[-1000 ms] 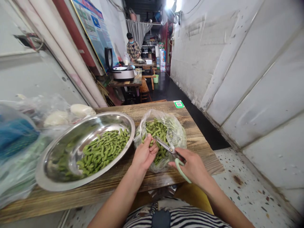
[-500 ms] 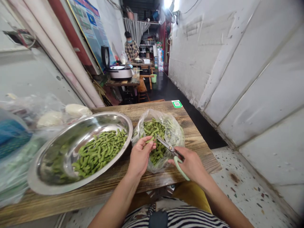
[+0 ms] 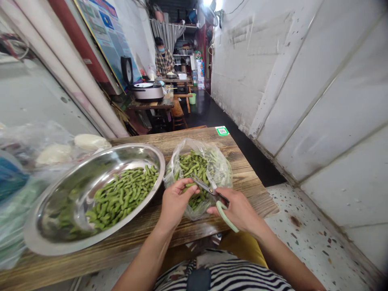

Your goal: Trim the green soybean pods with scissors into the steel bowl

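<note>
Between the thumb and fingers of my left hand [image 3: 175, 202] is a green edamame pod [image 3: 190, 185], pinched over the front of a clear plastic bag [image 3: 220, 167]. My right hand [image 3: 238, 208] grips scissors [image 3: 209, 189] with pale green handles, and their blades reach left to the pod. More edamame pods [image 3: 194, 163] fill the bag beneath both hands. To the left of the bag stands a large oval steel basin [image 3: 34, 230], with a heap of loose pods [image 3: 127, 194] lying in its right part.
The wooden table [image 3: 251, 186] carries everything, with a green QR-code card [image 3: 222, 131] at its far corner. Filled plastic bags [image 3: 18, 182] crowd its left end. Farther back, a rice cooker [image 3: 148, 92] stands open on another table, and a person [image 3: 163, 60] is behind it.
The view has shifted slightly, so the scene sits a little further left. The scissor blades have come closer to the pod in my left hand.
</note>
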The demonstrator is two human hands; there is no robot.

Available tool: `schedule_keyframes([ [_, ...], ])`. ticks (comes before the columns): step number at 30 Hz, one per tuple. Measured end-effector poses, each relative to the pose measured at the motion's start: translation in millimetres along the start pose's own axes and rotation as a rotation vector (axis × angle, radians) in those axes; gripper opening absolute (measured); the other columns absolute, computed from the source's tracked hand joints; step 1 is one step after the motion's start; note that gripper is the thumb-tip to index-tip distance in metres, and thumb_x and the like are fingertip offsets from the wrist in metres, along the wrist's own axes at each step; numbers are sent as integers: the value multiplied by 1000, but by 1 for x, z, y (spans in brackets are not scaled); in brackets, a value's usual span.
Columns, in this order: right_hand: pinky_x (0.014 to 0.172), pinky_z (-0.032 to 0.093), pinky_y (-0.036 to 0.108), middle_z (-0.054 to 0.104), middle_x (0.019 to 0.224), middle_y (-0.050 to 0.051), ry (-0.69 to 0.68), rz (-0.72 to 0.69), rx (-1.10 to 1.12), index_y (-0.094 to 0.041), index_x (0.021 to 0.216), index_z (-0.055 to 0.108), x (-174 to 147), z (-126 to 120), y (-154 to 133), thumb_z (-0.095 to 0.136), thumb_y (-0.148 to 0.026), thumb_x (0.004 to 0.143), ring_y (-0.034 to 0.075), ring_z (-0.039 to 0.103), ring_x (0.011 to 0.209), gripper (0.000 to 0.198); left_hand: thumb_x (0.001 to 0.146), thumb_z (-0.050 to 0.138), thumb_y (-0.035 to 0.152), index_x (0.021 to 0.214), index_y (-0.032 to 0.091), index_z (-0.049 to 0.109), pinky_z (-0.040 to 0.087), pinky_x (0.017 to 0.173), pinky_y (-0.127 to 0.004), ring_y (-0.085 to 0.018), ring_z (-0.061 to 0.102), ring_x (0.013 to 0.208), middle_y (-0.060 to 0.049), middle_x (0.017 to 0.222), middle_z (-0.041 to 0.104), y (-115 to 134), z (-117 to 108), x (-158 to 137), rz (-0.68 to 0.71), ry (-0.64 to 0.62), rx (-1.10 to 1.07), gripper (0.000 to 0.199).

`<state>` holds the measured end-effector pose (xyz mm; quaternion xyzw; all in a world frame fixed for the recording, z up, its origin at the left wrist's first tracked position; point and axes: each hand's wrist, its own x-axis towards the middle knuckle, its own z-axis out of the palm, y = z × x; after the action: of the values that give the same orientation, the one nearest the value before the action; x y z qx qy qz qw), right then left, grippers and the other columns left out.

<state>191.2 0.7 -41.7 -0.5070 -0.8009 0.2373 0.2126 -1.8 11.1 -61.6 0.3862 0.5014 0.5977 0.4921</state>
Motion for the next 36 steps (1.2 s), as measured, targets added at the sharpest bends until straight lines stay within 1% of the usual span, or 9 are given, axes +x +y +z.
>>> schedule_keyframes([
  [5,52,30,20,50,62,-3,2,-25,57,-18,77,62,0,-1,2,63,-57,76,10,42,55,39,56,81,27,80,13,67,50,65,-25,-13,65,60,0,67,70,3,4,-1,-53,17,6,31],
  [8,52,30,20,52,61,-3,3,-21,76,-18,74,62,1,1,6,64,-56,77,10,44,55,38,55,82,28,81,13,67,50,66,-24,-12,65,61,-1,68,70,-3,4,1,-74,12,-30,34],
  [13,60,37,21,63,73,1,51,-22,74,-18,86,67,4,4,12,65,-51,77,14,56,64,34,57,83,25,83,14,65,52,76,-25,-12,67,69,0,70,69,-7,3,4,-163,-20,-224,33],
  [18,64,40,24,64,81,4,55,8,-18,-19,101,64,3,5,11,67,-54,75,17,58,70,43,62,77,6,79,13,65,52,83,-24,-12,68,79,-2,75,68,-1,5,7,-306,47,-450,22],
  [21,64,41,26,63,85,4,31,15,-36,-19,108,60,1,7,9,68,-54,74,18,58,71,50,63,75,5,80,14,65,53,72,-21,-10,65,73,-1,74,66,0,7,6,-306,116,-525,22],
  [25,69,43,28,63,94,7,44,10,-44,-18,114,57,0,9,7,68,-53,75,19,59,78,54,59,80,10,81,15,65,47,56,-16,-8,60,65,0,70,64,-3,10,3,-335,51,-586,26],
  [28,70,43,29,62,95,8,47,8,-55,-18,114,57,0,9,5,68,-53,75,20,59,80,53,58,79,6,77,14,65,49,62,-16,-6,59,65,0,71,64,-5,13,2,-332,75,-603,25],
  [33,69,42,28,63,97,9,24,13,-50,-16,111,57,0,9,-3,66,-53,77,20,59,79,51,60,77,5,78,16,65,50,78,-20,-7,62,72,1,75,67,-12,19,-1,-235,170,-622,23],
  [36,68,41,27,64,95,8,20,23,-40,-17,109,57,-1,11,-8,65,-51,78,19,58,78,47,60,78,8,79,17,65,50,79,-21,-7,63,72,2,74,67,-17,22,-4,-201,179,-625,24],
])
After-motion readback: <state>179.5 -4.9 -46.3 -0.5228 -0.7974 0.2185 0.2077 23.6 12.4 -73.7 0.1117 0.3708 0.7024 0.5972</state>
